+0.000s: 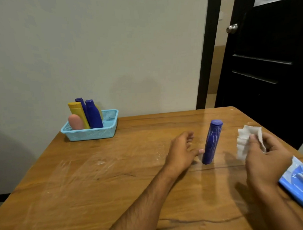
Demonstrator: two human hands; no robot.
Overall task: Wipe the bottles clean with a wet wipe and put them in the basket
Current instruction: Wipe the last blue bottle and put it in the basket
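The bottle stands upright on our table, long axis vertical, between our hands. Our left hand is nearer, open, thumb tip just beside the bottle's base. Our right hand pinches the wipe to its right. The basket sits well apart, far left.

My left hand hangs just above the bench, fingers loose and spread, pointing toward one o'clock, thumb stretched out to three o'clock with its tip just beside the bottle. My bare left forearm runs back toward seven o'clock. My right hand sits at three o'clock of the left, back facing me, thumb and fingers pinching the wipe. Its forearm leaves at five o'clock.
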